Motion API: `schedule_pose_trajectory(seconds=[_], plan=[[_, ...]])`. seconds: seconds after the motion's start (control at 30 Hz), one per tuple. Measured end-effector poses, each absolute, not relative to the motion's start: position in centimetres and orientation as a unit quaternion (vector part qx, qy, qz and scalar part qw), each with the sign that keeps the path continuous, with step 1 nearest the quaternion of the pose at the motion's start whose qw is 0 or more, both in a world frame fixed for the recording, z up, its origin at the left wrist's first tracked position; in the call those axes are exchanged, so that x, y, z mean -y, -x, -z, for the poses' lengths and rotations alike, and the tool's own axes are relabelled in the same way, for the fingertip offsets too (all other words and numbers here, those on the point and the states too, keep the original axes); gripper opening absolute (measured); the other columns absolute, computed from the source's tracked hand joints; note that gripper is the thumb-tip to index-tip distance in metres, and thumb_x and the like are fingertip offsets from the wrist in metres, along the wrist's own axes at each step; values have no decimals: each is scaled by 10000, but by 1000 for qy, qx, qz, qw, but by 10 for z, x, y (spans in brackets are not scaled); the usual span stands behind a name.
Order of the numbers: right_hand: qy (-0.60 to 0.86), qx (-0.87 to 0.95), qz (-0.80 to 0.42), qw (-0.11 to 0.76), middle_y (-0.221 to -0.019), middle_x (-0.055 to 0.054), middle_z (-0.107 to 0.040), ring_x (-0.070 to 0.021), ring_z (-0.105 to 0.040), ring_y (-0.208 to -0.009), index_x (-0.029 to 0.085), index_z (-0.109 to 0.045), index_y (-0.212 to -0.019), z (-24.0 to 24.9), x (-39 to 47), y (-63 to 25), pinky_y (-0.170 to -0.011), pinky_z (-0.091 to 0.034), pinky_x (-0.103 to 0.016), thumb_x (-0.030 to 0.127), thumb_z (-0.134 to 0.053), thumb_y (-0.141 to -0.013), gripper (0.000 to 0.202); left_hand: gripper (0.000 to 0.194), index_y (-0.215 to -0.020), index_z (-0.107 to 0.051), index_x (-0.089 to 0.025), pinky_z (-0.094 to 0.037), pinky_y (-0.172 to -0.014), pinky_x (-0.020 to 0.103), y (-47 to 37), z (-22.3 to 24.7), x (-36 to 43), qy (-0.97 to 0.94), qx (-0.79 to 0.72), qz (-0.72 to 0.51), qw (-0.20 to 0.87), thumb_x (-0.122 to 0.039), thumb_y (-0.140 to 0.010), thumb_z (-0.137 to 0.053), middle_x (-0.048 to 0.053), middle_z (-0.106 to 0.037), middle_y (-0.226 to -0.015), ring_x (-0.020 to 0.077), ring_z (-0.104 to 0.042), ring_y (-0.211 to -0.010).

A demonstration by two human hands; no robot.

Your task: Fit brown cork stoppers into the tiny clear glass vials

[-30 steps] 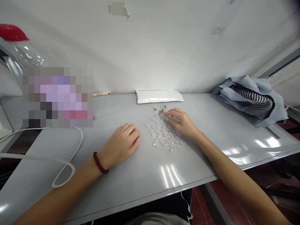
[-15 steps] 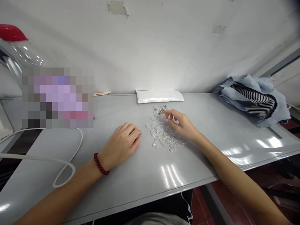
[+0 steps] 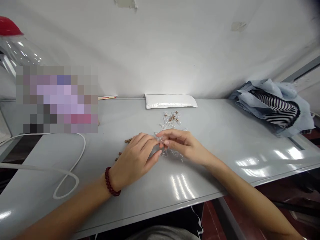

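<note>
My right hand [image 3: 188, 146] is closed in a pinch on a small clear plastic piece [image 3: 159, 137], just above the table. My left hand [image 3: 136, 155] reaches in from the left, palm down, its fingertips at that same piece and its thumb held apart from the fingers. Beneath and behind both hands lies a loose pile of clear plastic pieces [image 3: 177, 154], partly hidden by them. Small brown pieces [image 3: 173, 118] sit among the clear ones at the far end. More brown bits [image 3: 128, 141] show beside my left hand, which covers part of that spot.
A white padded packet [image 3: 171, 101] lies against the wall. Blue folded cloth with a striped lining [image 3: 277, 103] is at the right. A white cable [image 3: 82, 146] loops at the left, near a blurred-out item [image 3: 60, 100] and a red-capped clear bottle [image 3: 20, 50].
My right hand has moved from the far end of the pile toward me and left, bringing a clear piece to my left hand. My left hand has lifted and shifted right, uncovering brown bits.
</note>
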State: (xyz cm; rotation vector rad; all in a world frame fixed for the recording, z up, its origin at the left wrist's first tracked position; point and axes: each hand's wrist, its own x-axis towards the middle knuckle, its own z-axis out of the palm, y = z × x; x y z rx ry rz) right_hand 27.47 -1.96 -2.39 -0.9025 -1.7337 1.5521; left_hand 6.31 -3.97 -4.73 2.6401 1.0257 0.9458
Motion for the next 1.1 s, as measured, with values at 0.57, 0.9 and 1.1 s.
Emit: schedule_pose_trajectory(seconds=[0.57, 0.9, 1.1], plan=[[396, 757, -430, 292, -831, -27, -736, -150, -678, -745, 181, -690, -1042, 34, 32, -264, -690, -516, -286, 298, -562, -948, 197, 284, -753, -580, -138, -417, -673, 354, -67, 49, 41, -915, -322, -218, -106, -119, -979, -408, 54, -575, -705, 201, -510, -730], [406, 745, -434, 301, -819, -15, -704, -128, -612, -721, 187, -697, -917, 32, 28, -267, -645, -469, -267, 293, -548, -952, 186, 322, -710, -529, -175, -382, -637, 326, -64, 38, 39, -921, -312, -226, -55, -136, -986, -370, 18, -554, -654, 170, -473, -678], [416, 761, -368, 335, -829, -24, -697, -133, -615, -710, 195, -684, -934, 33, 25, -275, -620, -470, -265, 292, -536, -967, 180, 282, -632, -437, -190, -374, -642, 333, -59, 41, 35, -895, -364, -239, 94, -147, -910, -423, -10, -498, -596, 159, -460, -659]])
